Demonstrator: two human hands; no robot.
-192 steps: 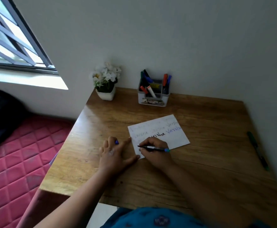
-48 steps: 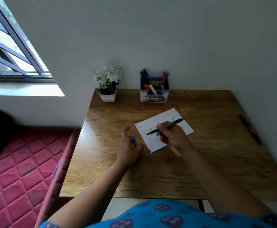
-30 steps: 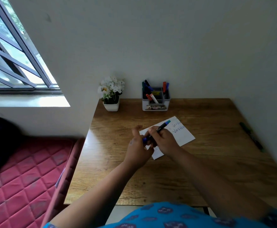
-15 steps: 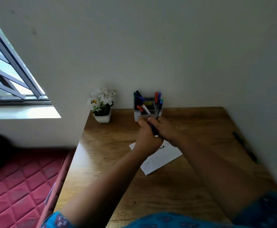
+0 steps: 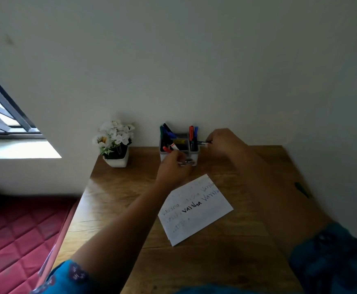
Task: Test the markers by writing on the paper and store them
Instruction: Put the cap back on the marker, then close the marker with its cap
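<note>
Right hand (image 5: 224, 143) is pinched on a black marker (image 5: 204, 143) just beside the right edge of the marker holder (image 5: 179, 154), at the back of the surface (image 5: 226, 262) against the wall. Left hand (image 5: 174, 167) is in front of the holder, fingers curled against its front face; can't tell whether it's gripping it or just steadying it.

Step in hand looks like stowing the tested marker. To do it well: keep the left hand bracing the holder so it doesn't slide, tip the marker upright first, then drop it into the right-hand compartment beside the red and blue markers (image 5: 193, 134) rather than pushing in sideways.

Orientation: the marker's long axis runs roughly horizontal, left-right, with the free end pointing left toward the holder. Which end is the cap is too small to tell.

Paper (image 5: 196, 211) lies flat nearer the person, with several lines of writing. A green marker (image 5: 301, 189) lies well apart at the surface's right edge, not yet stored.
</note>
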